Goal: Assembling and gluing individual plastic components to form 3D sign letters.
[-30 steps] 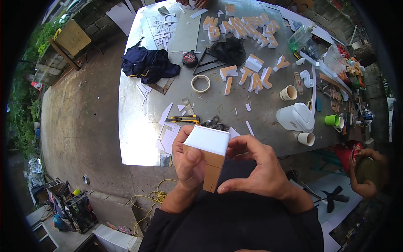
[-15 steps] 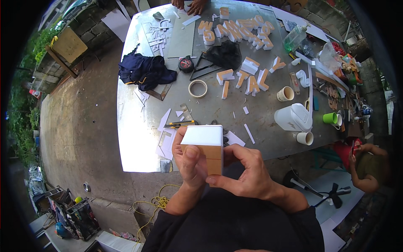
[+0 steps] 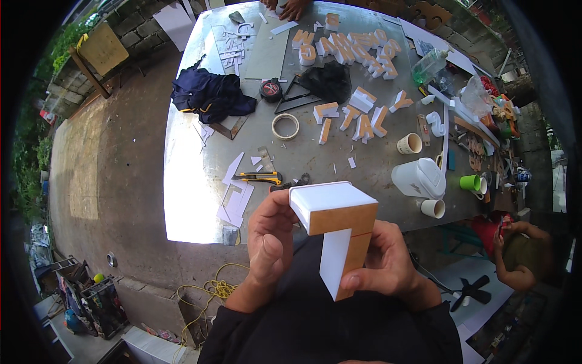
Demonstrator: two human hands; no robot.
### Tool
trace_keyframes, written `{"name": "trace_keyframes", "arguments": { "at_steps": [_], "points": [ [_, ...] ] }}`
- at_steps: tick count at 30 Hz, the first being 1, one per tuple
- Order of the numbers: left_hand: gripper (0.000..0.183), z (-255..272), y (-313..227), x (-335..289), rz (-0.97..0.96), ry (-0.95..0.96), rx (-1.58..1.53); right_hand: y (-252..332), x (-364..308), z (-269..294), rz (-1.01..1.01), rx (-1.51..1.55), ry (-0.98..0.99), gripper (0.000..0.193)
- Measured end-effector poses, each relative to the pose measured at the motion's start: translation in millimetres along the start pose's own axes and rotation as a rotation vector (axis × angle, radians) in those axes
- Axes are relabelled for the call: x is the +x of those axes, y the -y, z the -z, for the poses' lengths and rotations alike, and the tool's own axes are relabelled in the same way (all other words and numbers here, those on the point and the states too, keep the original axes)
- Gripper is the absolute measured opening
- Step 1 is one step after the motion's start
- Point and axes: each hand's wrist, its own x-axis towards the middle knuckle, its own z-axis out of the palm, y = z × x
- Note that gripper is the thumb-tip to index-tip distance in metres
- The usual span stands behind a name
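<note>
An angular block letter (image 3: 356, 242) with a brown front and white sides is held over the near table edge. My right hand (image 3: 388, 261) grips its stem, thumb on the brown front and fingers behind. My left hand (image 3: 271, 239) is at its left end: the index fingertip touches the white side, while the thumb stands away from it, and the other fingers are partly hidden. Beyond the hands, a yellow-and-black utility knife (image 3: 259, 177) lies beside white sheet offcuts (image 3: 237, 203). A dark small object (image 3: 297, 182) lies partly behind the block.
Several block letters (image 3: 364, 124) stand on the metal table (image 3: 200, 182), near a tape roll (image 3: 285, 127), tape measure (image 3: 271, 90) and dark cloth (image 3: 212, 97). Cups (image 3: 409, 144) and a white container (image 3: 418, 178) are at right. Another person's hands (image 3: 291, 9) work at the far edge.
The block letter has turned and shifted right, so its whole angled front shows. My left thumb has come off its front; my right hand now holds the stem.
</note>
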Motion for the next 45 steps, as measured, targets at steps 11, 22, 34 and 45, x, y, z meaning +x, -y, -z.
{"name": "trace_keyframes", "arguments": {
  "at_steps": [11,22,34,45],
  "points": [
    [0.053,7,5,-1,0.37,0.132,-0.382,1,-7,2,-0.076,0.022,0.097,0.052],
    [0.066,28,30,5,0.451,0.278,-0.403,3,-1,8,-0.128,0.022,0.152,0.053],
    [0.075,15,22,33,-0.24,0.118,-0.152,1,-1,18,-0.198,0.002,0.128,0.06],
    [0.041,34,-7,40,-0.573,0.227,0.306,0,0,18,-0.232,-0.012,0.126,0.059]
  ]
}}
